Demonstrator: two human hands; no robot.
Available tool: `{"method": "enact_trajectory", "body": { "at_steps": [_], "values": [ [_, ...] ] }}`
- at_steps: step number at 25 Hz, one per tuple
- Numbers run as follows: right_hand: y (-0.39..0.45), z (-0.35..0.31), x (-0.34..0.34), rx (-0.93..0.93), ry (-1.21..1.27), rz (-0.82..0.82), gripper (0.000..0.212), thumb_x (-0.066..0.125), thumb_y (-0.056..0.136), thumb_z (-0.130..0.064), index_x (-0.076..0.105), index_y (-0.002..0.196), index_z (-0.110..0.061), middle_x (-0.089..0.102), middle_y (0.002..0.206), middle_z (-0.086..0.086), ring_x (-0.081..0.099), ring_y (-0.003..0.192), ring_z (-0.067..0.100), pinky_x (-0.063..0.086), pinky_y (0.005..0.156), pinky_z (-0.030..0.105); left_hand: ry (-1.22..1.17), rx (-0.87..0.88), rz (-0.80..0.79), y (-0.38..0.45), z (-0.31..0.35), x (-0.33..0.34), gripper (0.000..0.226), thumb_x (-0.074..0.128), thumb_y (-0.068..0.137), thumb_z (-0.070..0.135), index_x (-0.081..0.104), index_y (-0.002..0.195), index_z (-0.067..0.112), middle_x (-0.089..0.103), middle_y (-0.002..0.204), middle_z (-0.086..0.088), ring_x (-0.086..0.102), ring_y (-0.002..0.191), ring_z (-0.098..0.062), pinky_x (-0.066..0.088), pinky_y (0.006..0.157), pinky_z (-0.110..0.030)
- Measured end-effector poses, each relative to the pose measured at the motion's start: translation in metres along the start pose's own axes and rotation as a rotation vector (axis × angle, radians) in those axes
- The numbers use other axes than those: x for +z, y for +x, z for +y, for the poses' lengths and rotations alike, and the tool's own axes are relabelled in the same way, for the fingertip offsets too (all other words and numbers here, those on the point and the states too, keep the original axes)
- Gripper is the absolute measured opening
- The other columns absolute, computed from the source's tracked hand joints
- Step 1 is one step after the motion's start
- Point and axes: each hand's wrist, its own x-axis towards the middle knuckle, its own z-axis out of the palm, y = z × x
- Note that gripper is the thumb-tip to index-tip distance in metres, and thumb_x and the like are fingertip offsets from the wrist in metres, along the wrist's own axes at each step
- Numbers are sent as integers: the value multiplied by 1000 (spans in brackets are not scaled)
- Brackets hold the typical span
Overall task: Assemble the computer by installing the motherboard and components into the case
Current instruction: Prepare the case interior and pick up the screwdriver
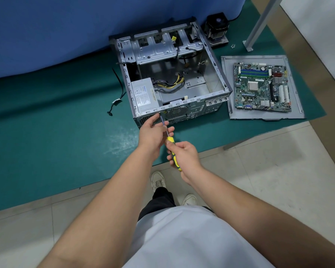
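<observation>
Yellow screwdriver (168, 140) in both hands, seemingly touching case (174, 74)

Person seen from own head height, looking down. Both forearms (114, 190) bare from elbow to wrist; no sleeve edge in view, no watch, no bracelet, no rings, no gloves. Left hand (153, 132) and right hand (184, 155) bare, nails short.

Upper body: a plain white garment (191, 238), smooth cloth, loose over the front, filling the lower middle of the view. No print, buttons or pockets to be made out.

Below it: black trousers (161, 200), one leg plainly seen, fabric slightly creased.

Feet: pale, off-white shoes (158, 180), low cut, rounded toes, somewhat scuffed; laces show faintly on the left one.
</observation>
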Motion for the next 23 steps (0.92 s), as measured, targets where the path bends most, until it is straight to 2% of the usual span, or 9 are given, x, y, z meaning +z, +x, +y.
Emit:
{"method": "enact_trajectory", "body": {
  "at_steps": [3,6,8,12,14,16,19,23],
  "values": [
    [0,-1,-1,25,-19,-22,30,62,101,-39,61,91,-11,64,64,-2,56,49,10,44,44,23,4,9,-24,0,1,-3,61,55,92,-18,51,144,14,71,109,-15,74,80,-25,64,74,-36],
    [3,-6,-4,178,90,-123,41,50,105,-48,65,86,-16,58,60,-5,50,46,9,38,42,21,30,28,11,2,0,-2,63,62,89,-18,54,143,13,74,84,-3,73,72,-20,62,66,-31],
    [2,-7,-5,250,186,-174,41,52,103,-51,64,83,-18,56,61,-4,47,46,8,37,41,20,36,32,38,4,-1,0,63,63,88,-18,55,143,12,73,74,0,72,71,-19,60,64,-29],
    [3,-4,0,1,-83,-43,34,76,90,-45,59,86,-15,59,64,0,52,47,11,41,42,23,58,43,76,7,-2,3,61,63,87,-18,58,140,12,71,74,-3,71,70,-21,59,62,-34],
    [3,-4,1,-53,-127,33,33,79,88,-40,60,85,-13,61,61,0,55,49,13,47,46,27,69,52,92,7,-4,5,61,64,87,-18,58,139,13,70,75,-4,71,70,-21,60,61,-35],
    [5,-6,0,-15,-80,25,32,74,93,-38,60,85,-11,64,63,1,56,49,13,48,47,26,84,68,96,7,-5,6,62,66,86,-17,60,138,15,68,83,-7,71,71,-20,60,61,-34],
    [5,-9,-2,75,26,-74,32,66,99,-40,63,87,-10,61,66,3,52,48,12,41,44,22,111,91,113,8,-7,5,60,72,85,-12,63,136,18,63,91,-8,69,73,-18,57,60,-26],
    [6,-10,-4,93,34,-134,34,62,101,-42,64,91,-9,60,63,2,50,49,13,41,44,22,138,113,94,6,-7,3,60,75,86,-7,62,139,18,64,87,-5,67,75,-17,62,71,-31]
  ]
}}
